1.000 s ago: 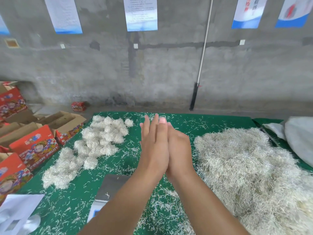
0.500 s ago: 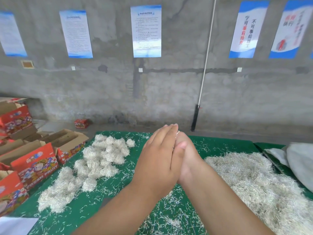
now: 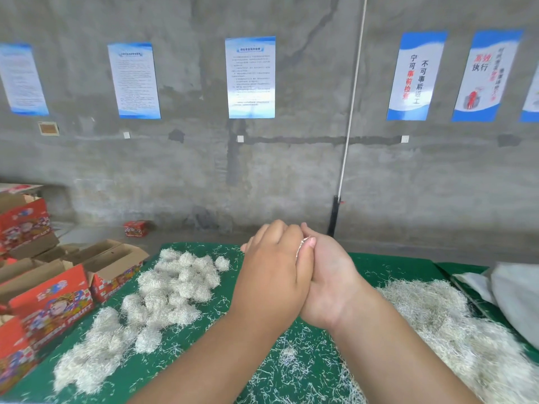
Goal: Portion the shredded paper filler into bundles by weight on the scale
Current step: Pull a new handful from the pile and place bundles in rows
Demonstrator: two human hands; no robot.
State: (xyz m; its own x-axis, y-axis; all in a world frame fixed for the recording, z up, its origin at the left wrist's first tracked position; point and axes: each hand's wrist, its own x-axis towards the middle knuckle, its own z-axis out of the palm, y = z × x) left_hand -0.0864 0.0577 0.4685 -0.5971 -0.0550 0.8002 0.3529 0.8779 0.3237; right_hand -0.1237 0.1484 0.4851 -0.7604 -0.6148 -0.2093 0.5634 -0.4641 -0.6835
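Boxes: printed red cardboard cartons (image 3: 43, 301) stand at the left edge, some with brown flaps open, just beside the table.
Table: a green cloth-covered tabletop (image 3: 204, 339) is strewn with loose pale strands.
Bundles: small rounded balls of off-white shredded paper (image 3: 172, 284) lie heaped on the left part of the cloth, running toward the near-left corner.
Left hand: the left hand (image 3: 274, 281) lies over the right with its fingers curled, its back to the camera, hiding most of what sits between the palms.
Held filler: a thin sliver of pale shredded paper (image 3: 302, 247) shows at the seam between the two hands, pressed there by both.
Right hand: the right hand (image 3: 329, 284) is cupped against the left palm, clasping the same wad.
Loose pile: a big mound of unsorted off-white shredded paper filler (image 3: 437, 322) covers the right part of the table.
Sack: a grey-white fabric bag (image 3: 513, 298) rests at the far right.
Wall: blue-and-white posters (image 3: 250, 77) hang on bare concrete, a white pole (image 3: 351, 106) leaning there.
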